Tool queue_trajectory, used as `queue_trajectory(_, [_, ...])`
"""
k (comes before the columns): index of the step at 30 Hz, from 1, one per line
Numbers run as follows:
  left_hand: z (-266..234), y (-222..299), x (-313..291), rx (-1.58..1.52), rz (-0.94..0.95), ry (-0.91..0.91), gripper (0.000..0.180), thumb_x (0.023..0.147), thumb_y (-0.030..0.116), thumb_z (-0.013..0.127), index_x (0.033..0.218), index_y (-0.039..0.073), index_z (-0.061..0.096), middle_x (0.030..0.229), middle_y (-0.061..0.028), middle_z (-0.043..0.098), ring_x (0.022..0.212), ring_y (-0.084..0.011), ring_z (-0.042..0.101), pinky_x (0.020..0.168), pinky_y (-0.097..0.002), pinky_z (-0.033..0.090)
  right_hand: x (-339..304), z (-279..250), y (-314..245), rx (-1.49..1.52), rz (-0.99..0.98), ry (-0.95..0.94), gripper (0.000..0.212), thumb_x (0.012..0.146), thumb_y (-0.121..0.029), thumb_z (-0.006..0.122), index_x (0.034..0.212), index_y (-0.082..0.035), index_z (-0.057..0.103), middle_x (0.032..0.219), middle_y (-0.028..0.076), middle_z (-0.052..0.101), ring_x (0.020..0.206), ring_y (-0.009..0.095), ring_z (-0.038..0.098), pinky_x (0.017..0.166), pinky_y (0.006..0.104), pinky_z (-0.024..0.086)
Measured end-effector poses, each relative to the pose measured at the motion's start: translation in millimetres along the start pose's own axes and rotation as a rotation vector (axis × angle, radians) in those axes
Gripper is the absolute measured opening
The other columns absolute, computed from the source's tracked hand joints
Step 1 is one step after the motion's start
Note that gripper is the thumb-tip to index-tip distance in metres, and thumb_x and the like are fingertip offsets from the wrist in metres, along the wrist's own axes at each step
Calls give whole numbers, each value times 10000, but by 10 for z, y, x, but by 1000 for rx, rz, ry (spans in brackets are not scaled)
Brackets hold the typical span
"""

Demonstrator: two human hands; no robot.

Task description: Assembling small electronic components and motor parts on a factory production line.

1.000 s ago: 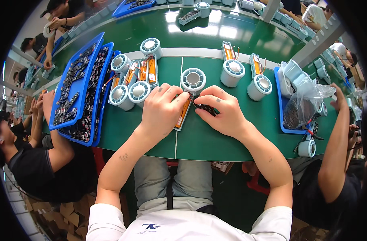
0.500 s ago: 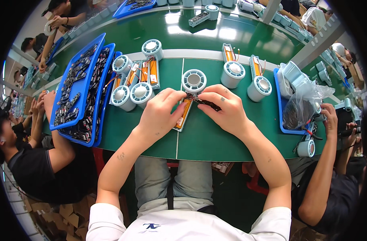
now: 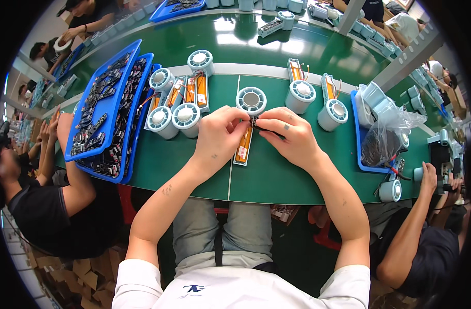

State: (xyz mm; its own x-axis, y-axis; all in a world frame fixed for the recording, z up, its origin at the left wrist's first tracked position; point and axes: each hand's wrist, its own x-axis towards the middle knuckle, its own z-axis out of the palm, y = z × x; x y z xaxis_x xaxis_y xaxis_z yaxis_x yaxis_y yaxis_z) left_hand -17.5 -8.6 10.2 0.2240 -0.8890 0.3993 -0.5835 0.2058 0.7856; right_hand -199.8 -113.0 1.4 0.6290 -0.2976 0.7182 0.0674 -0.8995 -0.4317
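In front of me lies a pale blue handheld fan (image 3: pixel 251 100), its round head away from me and its open handle toward me, with an orange battery (image 3: pixel 242 148) inside the handle. My left hand (image 3: pixel 221 135) is closed in a pinch over the joint of head and handle; what its fingertips hold is hidden. Opposite it, my right hand (image 3: pixel 291 135) grips a small dark circuit board, mostly covered by the fingers. The fingertips of both hands nearly meet just below the fan head.
Stacked blue trays (image 3: pixel 102 110) of circuit boards stand at left. Beside them is a group of open fans (image 3: pixel 186 116); two more (image 3: pixel 301 96) lie at right. A blue bin (image 3: pixel 367 157) holds a plastic bag (image 3: pixel 387 136). Co-workers sit on both sides.
Both hands have drawn closer together at the fan's neck, the left moving right. The circuit board in my right hand shows less. The handle has turned slightly and now points more straight toward me.
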Motion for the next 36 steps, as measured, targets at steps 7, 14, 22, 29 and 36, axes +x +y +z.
queue_trajectory(7, [86,-45,33,-429,-427,9,178,905,23,688,1011,6,546,853,-49,605,608,-113,641,486,-257,533,24,-36,-172,7,149,-28,276,777,14,797,1041,-27,729,1051,105,709,906,267,696,743,346,584])
queue_trajectory(14, [66,-86,-47,-701,-531,-120,239,907,-13,653,1088,1,497,953,-62,583,736,-121,652,604,-264,558,56,100,-470,-16,444,81,219,806,-17,774,1023,-22,739,1045,133,713,901,310,692,745,378,584])
queue_trajectory(22, [94,-148,121,-711,-233,-41,552,885,-8,452,1436,-39,452,1378,-147,537,1324,-223,482,1124,-327,364,141,215,-683,-206,542,56,195,818,-46,763,1012,-28,749,1038,149,719,897,329,675,767,403,564])
queue_trajectory(29, [106,-159,-73,-661,-128,45,609,884,40,424,1480,-82,405,1489,-231,439,1359,-317,462,1145,-352,350,186,442,-843,-406,625,184,197,824,-54,771,1015,-8,755,1012,148,732,876,306,698,760,369,575])
queue_trajectory(36, [106,-123,-104,-708,-173,55,626,877,51,428,1476,-127,377,1516,-241,410,1384,-338,438,1162,-356,330,146,627,-928,-584,595,183,158,832,-65,751,982,-17,756,1003,138,724,917,316,656,786,407,543])
